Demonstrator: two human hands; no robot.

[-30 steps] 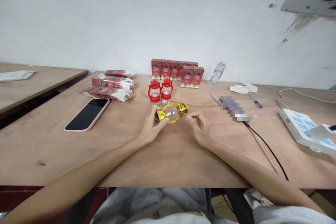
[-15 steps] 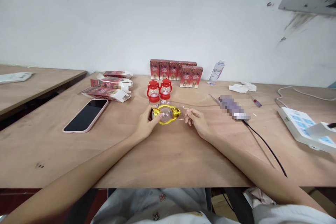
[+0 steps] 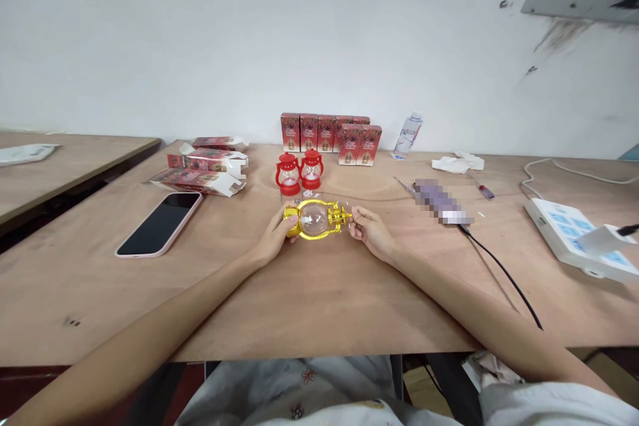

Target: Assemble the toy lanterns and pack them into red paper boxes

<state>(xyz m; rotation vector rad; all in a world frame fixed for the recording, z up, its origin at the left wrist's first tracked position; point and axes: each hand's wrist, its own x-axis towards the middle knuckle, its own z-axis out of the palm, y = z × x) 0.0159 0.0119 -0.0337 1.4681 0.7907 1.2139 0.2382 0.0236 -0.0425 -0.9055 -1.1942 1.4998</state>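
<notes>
A gold lantern (image 3: 315, 219) with a clear middle lies on its side between my hands, just above the table. My left hand (image 3: 276, 233) is closed round its base at the left end. At the other end, the fingers of my right hand (image 3: 370, 231) pinch the lantern's top, where a thin wire handle shows faintly. Two red lanterns, one on the left (image 3: 288, 174) and one on the right (image 3: 311, 170), stand upright just beyond the gold one. Small clear and white bits (image 3: 305, 195) lie in front of them.
Several red boxes (image 3: 327, 133) stand near the wall, and opened ones (image 3: 200, 180) lie at left by a phone (image 3: 160, 224). On the right are a bottle (image 3: 408, 136), tissue (image 3: 458, 162), a blurred cabled device (image 3: 442, 202), a screwdriver (image 3: 485, 191) and a power strip (image 3: 579, 236).
The gold lantern has turned about its length and its top now reaches my right fingers. My right hand has moved slightly from the wire handle to that top. The view has shifted a little.
</notes>
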